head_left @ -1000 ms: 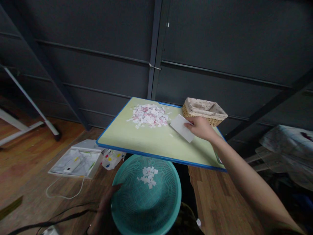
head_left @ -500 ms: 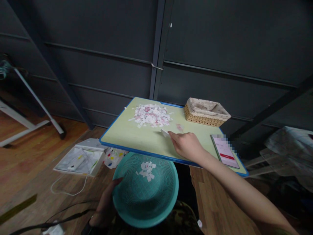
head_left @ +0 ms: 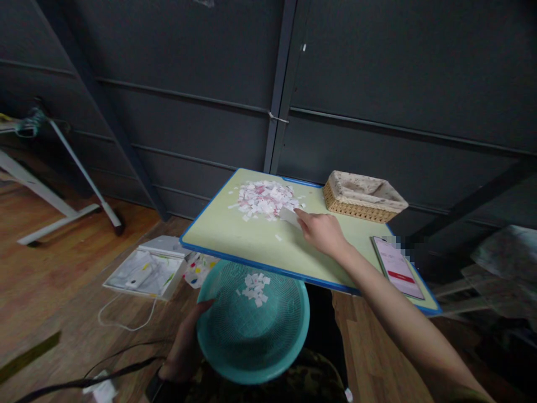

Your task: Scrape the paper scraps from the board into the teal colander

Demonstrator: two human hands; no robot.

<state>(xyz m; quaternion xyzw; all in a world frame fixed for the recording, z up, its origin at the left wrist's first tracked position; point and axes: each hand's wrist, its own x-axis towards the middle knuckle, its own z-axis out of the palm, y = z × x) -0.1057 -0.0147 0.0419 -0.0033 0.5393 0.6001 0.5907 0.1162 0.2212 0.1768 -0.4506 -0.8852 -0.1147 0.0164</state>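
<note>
Blue table edge [head_left: 268, 268] near teal basket [head_left: 235, 344]

Fingers of the left hand [head_left: 191, 330] are hidden behind the green plastic colander [head_left: 235, 341]. The right hand [head_left: 325, 232] covers one end of the white card [head_left: 288, 216]. Heaped paper scraps [head_left: 265, 197] conceal those beneath; their markings are illegible. One corner of the smartphone [head_left: 394, 266] is pixelated, its text too small to read. The white metal stand [head_left: 59, 225] is cut off by the left edge.
</note>
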